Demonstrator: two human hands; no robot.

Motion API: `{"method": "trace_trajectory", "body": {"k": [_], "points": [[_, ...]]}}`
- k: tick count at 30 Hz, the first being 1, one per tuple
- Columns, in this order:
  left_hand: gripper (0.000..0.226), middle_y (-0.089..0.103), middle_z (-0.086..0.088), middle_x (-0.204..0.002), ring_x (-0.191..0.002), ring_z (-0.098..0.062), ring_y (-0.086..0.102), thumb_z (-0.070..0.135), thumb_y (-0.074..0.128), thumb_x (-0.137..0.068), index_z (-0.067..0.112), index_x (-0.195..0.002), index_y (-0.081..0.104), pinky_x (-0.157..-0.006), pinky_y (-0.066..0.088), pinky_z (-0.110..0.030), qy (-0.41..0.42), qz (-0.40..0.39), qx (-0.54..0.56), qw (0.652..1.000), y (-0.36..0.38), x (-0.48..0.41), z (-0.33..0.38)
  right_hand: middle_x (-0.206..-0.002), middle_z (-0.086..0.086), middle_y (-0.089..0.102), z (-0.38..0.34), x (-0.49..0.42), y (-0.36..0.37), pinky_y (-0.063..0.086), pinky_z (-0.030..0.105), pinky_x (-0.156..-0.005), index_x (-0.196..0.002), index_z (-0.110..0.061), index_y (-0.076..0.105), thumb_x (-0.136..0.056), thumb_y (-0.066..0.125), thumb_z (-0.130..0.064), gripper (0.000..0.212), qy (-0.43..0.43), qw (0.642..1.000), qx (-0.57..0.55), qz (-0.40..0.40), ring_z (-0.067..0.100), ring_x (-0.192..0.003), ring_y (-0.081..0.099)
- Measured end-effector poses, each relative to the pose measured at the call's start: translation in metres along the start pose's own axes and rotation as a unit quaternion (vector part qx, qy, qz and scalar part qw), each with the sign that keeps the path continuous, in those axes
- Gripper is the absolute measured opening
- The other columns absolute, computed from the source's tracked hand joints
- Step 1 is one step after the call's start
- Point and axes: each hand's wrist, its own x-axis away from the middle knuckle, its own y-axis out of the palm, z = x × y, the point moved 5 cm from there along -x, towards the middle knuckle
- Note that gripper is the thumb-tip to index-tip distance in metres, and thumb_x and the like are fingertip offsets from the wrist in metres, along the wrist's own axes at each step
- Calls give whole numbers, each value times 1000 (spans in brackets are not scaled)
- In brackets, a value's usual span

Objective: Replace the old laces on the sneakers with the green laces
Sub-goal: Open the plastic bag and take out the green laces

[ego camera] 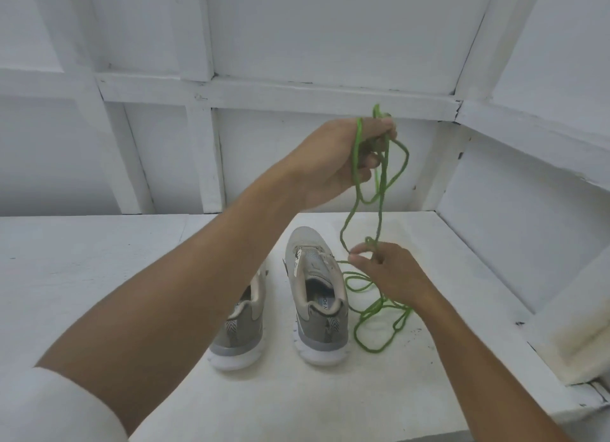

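head | right sneaker (317, 296) and left sneaker (242, 329) standing on table (99, 276), long axes running 6-to-12, toes pointing to 12 | left hand (330, 161) gripping laces (355, 154), raised at 1 | right hand (392, 273) pinching strands at right sneaker's 3, loops lying on table | left forearm hiding left sneaker's toe

White painted tabletop (99, 270), scuffed, with dark specks toward the right edge. The back wall (330, 29) is white panels framed by a grid of white wooden battens (280, 92). Right side wall (515, 230) has the same build. Paint is chipped at the joints. Light is even and soft.
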Motion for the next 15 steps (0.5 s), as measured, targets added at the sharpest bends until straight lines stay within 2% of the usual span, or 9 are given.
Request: {"method": "trace_trajectory", "body": {"k": [3, 4, 5, 7, 10, 12, 15], "points": [[22, 56, -1, -73, -53, -10, 44, 18, 50, -97, 13, -77, 57, -49, 34, -21, 15, 50, 45, 998, -17, 4, 11, -76, 7, 68, 10, -8, -17, 41, 20, -57, -82, -15, 70, -93, 58, -40, 30, 15, 998, 54, 37, 13, -67, 57], [22, 60, -2, -74, -53, -11, 45, 18, 48, -97, 14, -77, 55, -49, 35, -22, 16, 82, 42, 996, -26, 6, 13, -76, 6, 68, 9, -9, -26, 40, 21, -56, -80, -13, 69, -94, 58, -39, 32, 14, 997, 52, 48, 14, -66, 56], [22, 64, -3, -77, -53, -12, 45, 18, 46, -98, 14, -77, 52, -50, 36, -23, 16, 111, 23, 993, -36, 8, 13, -72, 3, 67, 4, -8, -36, 40, 22, -56, -78, -15, 69, -94, 58, -38, 30, 9, 998, 28, 58, 14, -63, 55], [19, 69, -5, -84, -54, -13, 44, 18, 44, -98, 14, -81, 51, -51, 35, -24, 5, 140, -51, 989, -48, 13, 7, -63, -4, 61, -14, -6, -54, 39, 22, -55, -76, -17, 69, -95, 58, -35, 29, -22, 993, -91, 66, 12, -56, 48], [18, 72, -7, -98, -54, -13, 47, 18, 41, -99, 17, -87, 55, -53, 34, -24, -48, 123, -132, 982, -50, 19, -20, -59, -4, 55, -62, -1, -76, 35, 18, -47, -80, -12, 67, -99, 51, -27, 29, -113, 958, -262, 39, 10, -49, 44], [20, 72, -7, -103, -55, -13, 53, 20, 40, -100, 19, -86, 54, -55, 36, -25, -84, 97, -136, 982, -43, 22, -41, -62, -4, 56, -93, 2, -86, 34, 18, -45, -84, -12, 66, -101, 48, -25, 28, -164, 947, -273, 35, 10, -49, 46], [20, 71, -9, -102, -54, -18, 56, 21, 40, -101, 15, -84, 49, -53, 35, -27, -109, 68, -60, 990, -30, 22, -58, -65, -6, 59, -129, 4, -94, 34, 18, -45, -87, -13, 66, -102, 45, -27, 29, -209, 949, -232, 41, 10, -49, 46]]}}
